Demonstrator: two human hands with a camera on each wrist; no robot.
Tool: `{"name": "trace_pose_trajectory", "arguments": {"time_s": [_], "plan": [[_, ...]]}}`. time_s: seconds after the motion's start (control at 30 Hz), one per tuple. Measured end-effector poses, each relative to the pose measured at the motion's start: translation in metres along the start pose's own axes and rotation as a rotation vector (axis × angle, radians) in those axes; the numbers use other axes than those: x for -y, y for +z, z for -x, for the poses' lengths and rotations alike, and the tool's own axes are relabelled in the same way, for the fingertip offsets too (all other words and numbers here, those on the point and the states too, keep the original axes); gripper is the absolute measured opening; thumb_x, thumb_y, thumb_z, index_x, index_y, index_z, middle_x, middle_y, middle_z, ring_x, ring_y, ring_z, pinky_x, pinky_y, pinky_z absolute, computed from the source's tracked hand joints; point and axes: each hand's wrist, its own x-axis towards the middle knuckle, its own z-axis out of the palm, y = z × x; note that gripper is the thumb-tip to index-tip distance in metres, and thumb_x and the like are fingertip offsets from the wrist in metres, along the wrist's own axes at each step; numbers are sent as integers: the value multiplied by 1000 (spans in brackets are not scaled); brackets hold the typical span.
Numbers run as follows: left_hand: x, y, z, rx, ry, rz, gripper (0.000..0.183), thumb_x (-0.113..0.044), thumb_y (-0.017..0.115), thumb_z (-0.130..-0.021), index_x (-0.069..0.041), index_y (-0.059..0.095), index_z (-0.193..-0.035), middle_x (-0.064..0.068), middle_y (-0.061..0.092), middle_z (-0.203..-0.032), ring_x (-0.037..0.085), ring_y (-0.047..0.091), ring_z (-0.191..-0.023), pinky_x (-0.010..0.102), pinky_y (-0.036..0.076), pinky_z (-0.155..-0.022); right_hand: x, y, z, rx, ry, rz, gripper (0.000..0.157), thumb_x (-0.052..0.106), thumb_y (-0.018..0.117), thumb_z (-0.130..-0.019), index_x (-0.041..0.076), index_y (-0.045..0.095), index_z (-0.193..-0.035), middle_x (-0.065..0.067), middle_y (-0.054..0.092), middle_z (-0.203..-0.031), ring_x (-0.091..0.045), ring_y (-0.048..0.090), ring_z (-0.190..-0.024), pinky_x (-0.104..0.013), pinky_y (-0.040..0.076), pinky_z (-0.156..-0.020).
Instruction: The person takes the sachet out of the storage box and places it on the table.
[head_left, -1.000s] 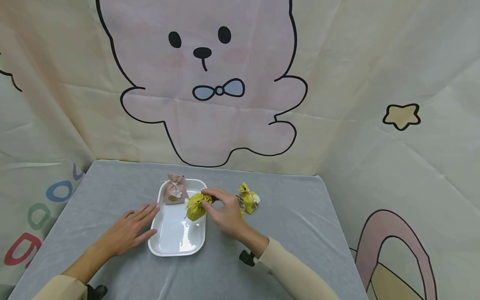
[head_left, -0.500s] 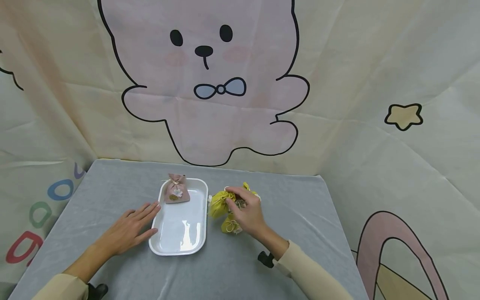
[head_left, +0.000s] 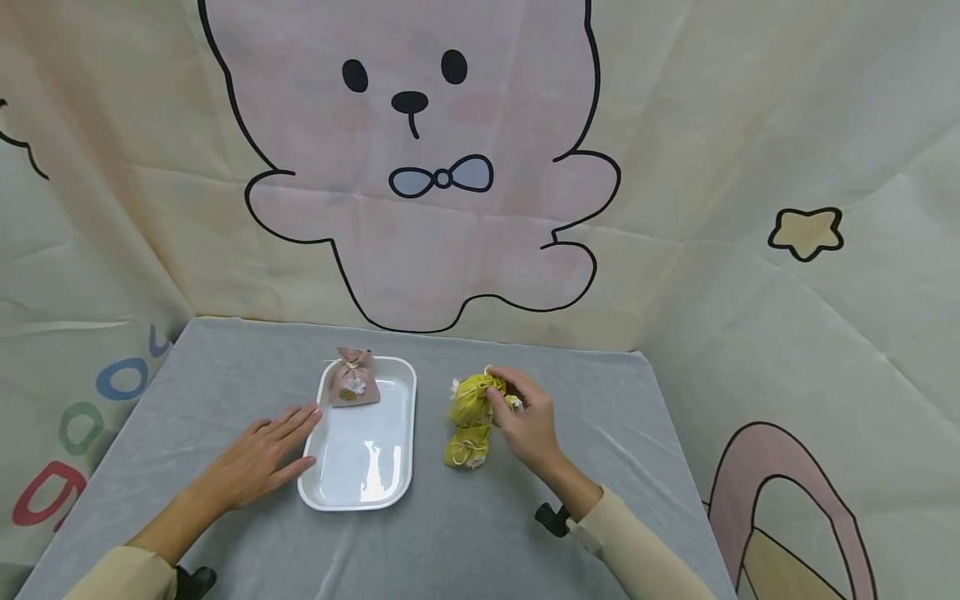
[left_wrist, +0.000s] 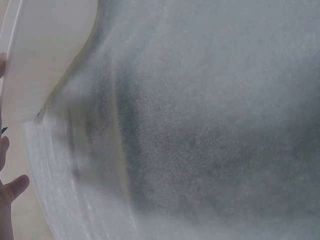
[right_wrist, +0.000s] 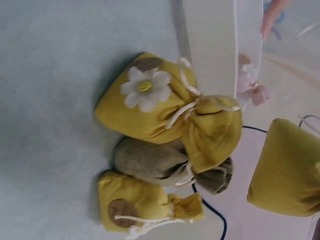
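Observation:
My right hand [head_left: 529, 423] pinches a yellow drawstring pouch [head_left: 470, 398] by its gathered neck, right of the white tray [head_left: 356, 467]. That held pouch [right_wrist: 287, 172] hangs at the right edge of the right wrist view. Three more pouches sit below it on the cloth: a yellow one with a white flower [right_wrist: 142, 107], a grey-brown one [right_wrist: 150, 161] in the middle and a smaller yellow one [right_wrist: 132, 197]. In the head view, my hand and the held pouch partly hide them. My left hand [head_left: 258, 462] rests its extended fingers at the tray's left rim.
A pink drawstring pouch [head_left: 355, 383] with a white flower sits at the tray's far left corner. Grey cloth [head_left: 585, 467] covers the table. Behind it hangs a printed fabric backdrop [head_left: 465, 250], with side panels left and right.
My right hand has carried the yellow pouch from over the tray rightward, to above the other pouches. The left hand stays at the tray's rim.

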Motion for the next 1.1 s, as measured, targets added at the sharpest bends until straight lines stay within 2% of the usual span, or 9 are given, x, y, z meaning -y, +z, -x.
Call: {"name": "trace_pose_trajectory", "arguments": {"time_s": [0.37,0.67,0.93,1.1], "plan": [[0,-2,-1,-5,2,7,70,-42,67,-93,-4,46,-148,15,46,-151,37,48,-133,57,46,-93,-15,-19,8,-50,29,16,27,-23,60,-86,-19,61,-112,-33,63,-105,-37,62,-87,-21,53,-79],[0,-1,-1,-8,6,6,70,-42,67,-93,-4,47,-148,15,47,-151,37,48,-133,57,46,-92,-25,-31,15,-79,48,89,25,-24,60,-85,-20,62,-110,-33,64,-103,-40,62,-86,-19,52,-76],[-1,-2,0,24,-16,9,71,-43,66,-93,-5,45,-149,14,45,-152,37,46,-135,58,46,-94,-36,-34,24,-86,68,143,26,-24,62,-84,-17,64,-109,-32,65,-102,-41,63,-84,-22,54,-74],[-1,-2,-1,29,-18,9,71,-43,66,-94,-5,44,-150,14,44,-153,36,45,-135,58,45,-95,-44,-34,32,-95,73,176,27,-25,63,-81,-15,66,-107,-32,66,-97,-40,64,-80,-29,56,-70]]}}
